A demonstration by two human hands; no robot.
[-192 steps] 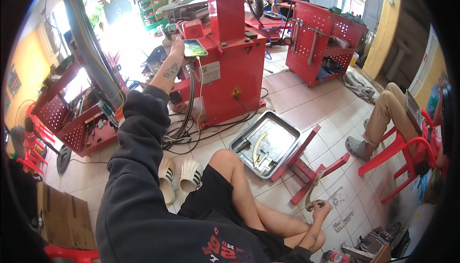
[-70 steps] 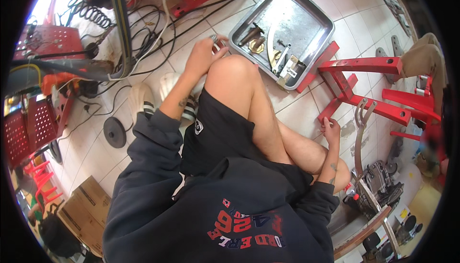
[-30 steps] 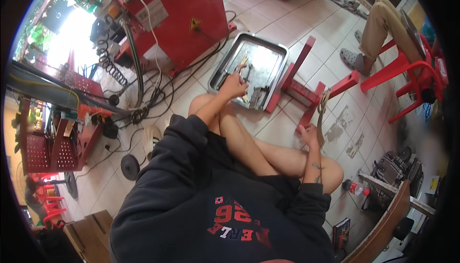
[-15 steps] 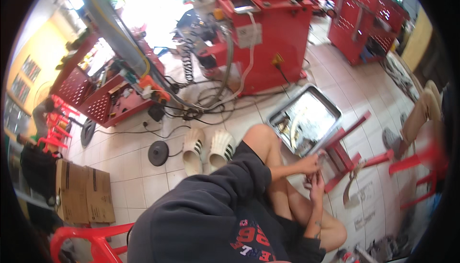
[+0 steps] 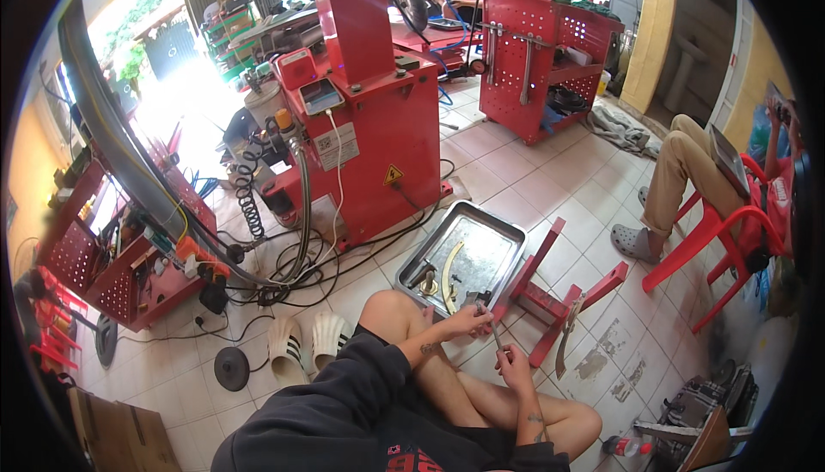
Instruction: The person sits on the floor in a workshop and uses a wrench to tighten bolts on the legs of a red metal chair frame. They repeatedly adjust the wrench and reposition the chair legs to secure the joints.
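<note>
My left hand (image 5: 468, 321) is closed around a small dark part (image 5: 478, 298) above the near edge of a metal tray (image 5: 513, 240). Lower and to the right, my right hand (image 5: 513, 364) grips a thin metal rod (image 5: 496, 334). Its far end reaches up to the left hand; whether it touches the dark part cannot be made out. Inside the tray lie a curved yellowish strip (image 5: 449, 267), a bolt-like piece (image 5: 427, 283) and small dark bits. Right of my hands stands a red metal stand (image 5: 550, 296), with a curved metal strip (image 5: 567, 339) leaning on it.
A red machine (image 5: 378, 162) with cables at its base stands ahead. Pale clogs (image 5: 286, 347) and a black round base (image 5: 232, 369) are at left. A person in tan trousers (image 5: 679, 167) sits on a red chair (image 5: 730, 248) at right. A bottle (image 5: 626, 447) lies lower right.
The view has swung, so the tray and machine sit further left and the seated person shows more fully. My hands, close together before, are now further apart with the rod visible between them.
</note>
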